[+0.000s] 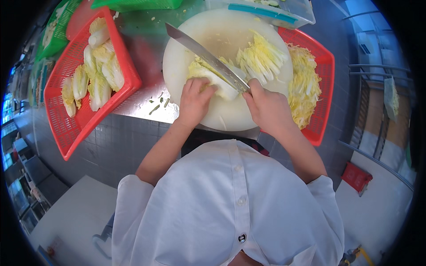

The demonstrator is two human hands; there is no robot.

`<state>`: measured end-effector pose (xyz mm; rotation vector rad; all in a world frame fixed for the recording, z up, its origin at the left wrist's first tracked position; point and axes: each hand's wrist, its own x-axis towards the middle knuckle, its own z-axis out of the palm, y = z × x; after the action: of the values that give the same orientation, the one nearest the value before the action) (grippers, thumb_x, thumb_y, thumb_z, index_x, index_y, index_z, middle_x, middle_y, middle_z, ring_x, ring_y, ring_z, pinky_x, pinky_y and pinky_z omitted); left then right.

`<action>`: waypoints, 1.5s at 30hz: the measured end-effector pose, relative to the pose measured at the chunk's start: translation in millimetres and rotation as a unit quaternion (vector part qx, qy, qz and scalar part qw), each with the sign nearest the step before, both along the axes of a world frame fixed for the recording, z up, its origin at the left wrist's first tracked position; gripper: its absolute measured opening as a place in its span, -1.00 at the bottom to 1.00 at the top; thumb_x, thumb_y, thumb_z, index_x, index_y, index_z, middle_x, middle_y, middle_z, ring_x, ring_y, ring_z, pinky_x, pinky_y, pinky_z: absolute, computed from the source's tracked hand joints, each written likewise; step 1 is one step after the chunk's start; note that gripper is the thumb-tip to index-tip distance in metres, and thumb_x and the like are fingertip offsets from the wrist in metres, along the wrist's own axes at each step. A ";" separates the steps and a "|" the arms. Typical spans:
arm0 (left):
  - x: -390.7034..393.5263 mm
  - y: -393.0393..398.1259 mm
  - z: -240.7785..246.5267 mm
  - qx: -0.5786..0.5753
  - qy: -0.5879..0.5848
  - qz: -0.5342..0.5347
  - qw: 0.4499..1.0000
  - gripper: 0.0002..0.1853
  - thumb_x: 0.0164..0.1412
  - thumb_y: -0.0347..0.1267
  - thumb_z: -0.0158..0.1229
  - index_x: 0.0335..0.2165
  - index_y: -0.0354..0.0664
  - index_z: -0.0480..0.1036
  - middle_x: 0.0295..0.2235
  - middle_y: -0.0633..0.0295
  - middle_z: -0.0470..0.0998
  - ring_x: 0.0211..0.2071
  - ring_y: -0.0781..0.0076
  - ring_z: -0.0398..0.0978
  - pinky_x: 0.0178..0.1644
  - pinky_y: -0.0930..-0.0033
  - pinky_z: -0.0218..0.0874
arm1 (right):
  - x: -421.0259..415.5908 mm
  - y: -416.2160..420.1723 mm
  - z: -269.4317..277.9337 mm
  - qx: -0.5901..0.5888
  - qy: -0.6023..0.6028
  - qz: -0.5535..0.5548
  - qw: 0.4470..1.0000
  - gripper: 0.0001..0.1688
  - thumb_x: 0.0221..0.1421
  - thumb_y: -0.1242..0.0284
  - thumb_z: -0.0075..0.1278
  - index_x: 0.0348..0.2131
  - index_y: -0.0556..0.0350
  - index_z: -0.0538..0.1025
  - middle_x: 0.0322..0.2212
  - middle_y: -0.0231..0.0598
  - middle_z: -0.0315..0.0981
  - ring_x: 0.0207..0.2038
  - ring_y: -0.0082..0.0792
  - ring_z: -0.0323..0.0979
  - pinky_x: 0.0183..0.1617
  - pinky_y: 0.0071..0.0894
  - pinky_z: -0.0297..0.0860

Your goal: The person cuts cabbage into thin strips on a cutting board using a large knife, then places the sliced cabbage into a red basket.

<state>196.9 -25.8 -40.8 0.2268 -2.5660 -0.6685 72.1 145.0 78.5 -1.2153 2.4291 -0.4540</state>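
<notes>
A round white cutting board (213,116) lies before me on the metal table. My left hand (196,96) presses on a piece of napa cabbage (221,88) near the board's middle. In my right hand (266,103) is the handle end of a large kitchen knife (203,51), its long blade slanting to the upper left along the cabbage. How deep the edge sits in the cabbage, I cannot tell. Right of the blade, a pile of sliced cabbage (259,58) rests on the board, with pale stems towards me and yellow leaf beyond.
A red plastic basket (133,74) at the left holds several halved cabbages (100,69). Another red basket (327,73), right of the board, holds shredded cabbage (303,89). Green baskets (136,4) and a clear plastic tub (303,15) stand beyond. Green scraps (154,109) lie on the metal table (143,113).
</notes>
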 end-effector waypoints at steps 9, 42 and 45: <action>-4.5 -4.0 0.2 0.019 0.039 -0.015 0.999 -0.76 -0.13 -0.58 0.18 -0.37 -0.14 0.50 -0.29 0.19 0.45 -0.23 0.13 0.41 -0.18 0.23 0.33 | -8.6 -0.7 -46.0 0.070 0.001 0.027 0.997 -0.74 0.18 0.36 -0.08 -0.22 0.12 0.28 -0.62 0.05 0.45 -0.49 0.15 0.45 -0.41 0.08 0.35; 20.8 -5.5 -9.1 0.057 0.043 0.030 0.997 -0.85 -0.05 -0.52 0.24 -0.40 -0.14 0.54 -0.36 0.27 0.55 -0.31 0.25 0.51 -0.25 0.32 0.38 | 21.9 -9.3 -9.8 0.023 -0.010 0.027 0.999 -0.76 0.18 0.37 -0.09 -0.29 0.20 0.28 -0.68 0.04 0.43 -0.53 0.13 0.46 -0.46 0.06 0.34; 21.4 -5.1 -9.7 0.053 0.028 0.021 0.998 -0.86 -0.05 -0.53 0.26 -0.41 -0.15 0.55 -0.35 0.25 0.57 -0.33 0.25 0.52 -0.27 0.32 0.39 | 24.4 -11.8 -53.6 0.069 0.002 0.032 0.997 -0.76 0.18 0.37 -0.09 -0.28 0.19 0.29 -0.67 0.04 0.43 -0.53 0.12 0.46 -0.46 0.06 0.34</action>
<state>218.4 -30.9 -50.6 0.2919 -2.4690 -0.7862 96.5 133.2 24.9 -1.2319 2.3730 -0.2610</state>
